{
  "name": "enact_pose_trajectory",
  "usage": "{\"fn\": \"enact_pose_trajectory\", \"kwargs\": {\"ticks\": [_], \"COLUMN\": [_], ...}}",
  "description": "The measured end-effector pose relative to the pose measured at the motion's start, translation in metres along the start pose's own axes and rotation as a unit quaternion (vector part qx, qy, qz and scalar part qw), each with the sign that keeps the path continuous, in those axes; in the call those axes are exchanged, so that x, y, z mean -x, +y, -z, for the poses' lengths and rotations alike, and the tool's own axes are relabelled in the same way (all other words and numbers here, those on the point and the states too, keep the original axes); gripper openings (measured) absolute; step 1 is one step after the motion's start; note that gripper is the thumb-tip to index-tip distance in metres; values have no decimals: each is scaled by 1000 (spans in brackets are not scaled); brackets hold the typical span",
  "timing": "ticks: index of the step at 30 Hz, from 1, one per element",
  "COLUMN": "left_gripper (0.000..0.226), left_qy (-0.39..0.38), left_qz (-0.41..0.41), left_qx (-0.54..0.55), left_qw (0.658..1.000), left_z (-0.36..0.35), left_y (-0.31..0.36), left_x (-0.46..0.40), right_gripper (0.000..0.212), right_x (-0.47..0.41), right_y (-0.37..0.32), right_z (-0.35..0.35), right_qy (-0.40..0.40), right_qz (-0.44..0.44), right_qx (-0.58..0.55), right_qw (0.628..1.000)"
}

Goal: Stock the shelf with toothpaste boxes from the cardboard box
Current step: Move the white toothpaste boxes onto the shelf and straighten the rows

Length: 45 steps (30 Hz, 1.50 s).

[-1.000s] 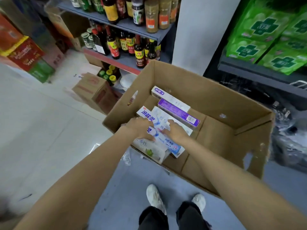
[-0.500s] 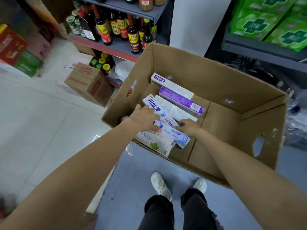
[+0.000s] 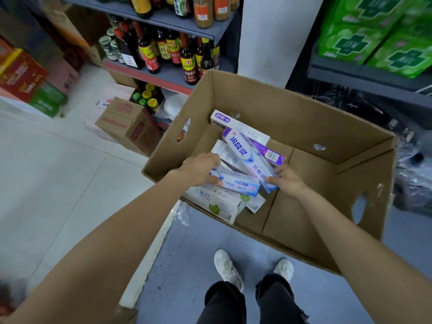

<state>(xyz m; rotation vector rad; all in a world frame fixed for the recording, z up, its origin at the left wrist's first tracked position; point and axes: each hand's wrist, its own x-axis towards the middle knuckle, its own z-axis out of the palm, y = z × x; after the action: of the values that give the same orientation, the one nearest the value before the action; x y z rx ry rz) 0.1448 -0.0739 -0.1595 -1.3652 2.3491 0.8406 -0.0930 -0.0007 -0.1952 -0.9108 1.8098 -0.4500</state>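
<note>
left hand (image 3: 200, 168) grips pale-blue toothpaste box (image 3: 236, 181) | right hand (image 3: 287, 179) pinches white-blue toothpaste box (image 3: 252, 160) | risk: crossed boxes snag, probably slip into cardboard box (image 3: 292, 108)

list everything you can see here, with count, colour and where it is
cardboard box: one, brown, open, on the floor ahead
toothpaste boxes: at least six, white, blue and purple, piled at the box's left end
blue-and-white toothpaste box: one, tilted up, near end held by the right hand
pale blue toothpaste box: one, under the left hand
sauce bottles: many, dark with yellow and red labels, grey shelves at upper left
green packs: several, upper right shelf
closed carton: one, brown, floor at left
left hand: grips the pale blue box
right hand: fingers pinch the blue-and-white box
shoes: two, white, bottom centre
</note>
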Motion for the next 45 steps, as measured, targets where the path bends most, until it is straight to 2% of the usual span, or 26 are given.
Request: {"fn": "enact_pose_trajectory", "kwargs": {"ticks": [2,4,7,9,11,14,18,23,25,28,31,33,35,37,41,43,45], "left_gripper": [62,61,50,37,45,52,38,34,37,38,28,28,30,38,44,45,44], "left_qy": [46,98,159,146,124,105,90,75,79,116,144,190,273,337,384,415,453], "left_qz": [10,25,39,47,52,42,-15,-77,-107,-113,-142,-174,-183,-180,-155,-138,-129], "left_qx": [41,108,280,421,493,551,620,674,664,614,594,556,457,370,234,134,27], "left_qw": [998,989,946,894,859,827,779,731,735,773,779,791,827,847,879,889,881], "left_z": [4,9,20,29,38,51,63,87,95,108,125,142,163,183,220,243,271], "left_y": [-1,1,19,45,76,135,226,350,398,459,506,528,543,557,582,592,601], "left_x": [2,0,-3,-4,-8,-17,-33,-55,-66,-81,-93,-103,-117,-132,-174,-195,-220], "right_gripper": [28,35,30,26,30,26,29,38,45,57,24,24,28,27,24,26,26], "right_x": [6,18,37,48,56,67,86,105,110,113,113,111,109,107,92,85,72], "right_y": [0,-4,-9,-12,-17,-27,-26,-10,-6,-5,-5,-5,-7,-13,-32,-42,-51], "right_z": [12,26,42,52,65,98,171,288,331,387,433,464,495,524,573,592,613], "right_qy": [28,25,-9,-36,-58,-57,-28,-3,10,55,107,151,201,240,271,284,295], "right_qz": [13,18,30,32,35,50,105,159,175,198,240,246,261,275,303,314,327], "right_qx": [-79,-169,-245,-285,-335,-367,-335,-327,-334,-369,-356,-344,-328,-321,-304,-276,-251], "right_qw": [996,985,969,957,940,927,936,931,926,907,897,894,885,874,862,863,862]}}
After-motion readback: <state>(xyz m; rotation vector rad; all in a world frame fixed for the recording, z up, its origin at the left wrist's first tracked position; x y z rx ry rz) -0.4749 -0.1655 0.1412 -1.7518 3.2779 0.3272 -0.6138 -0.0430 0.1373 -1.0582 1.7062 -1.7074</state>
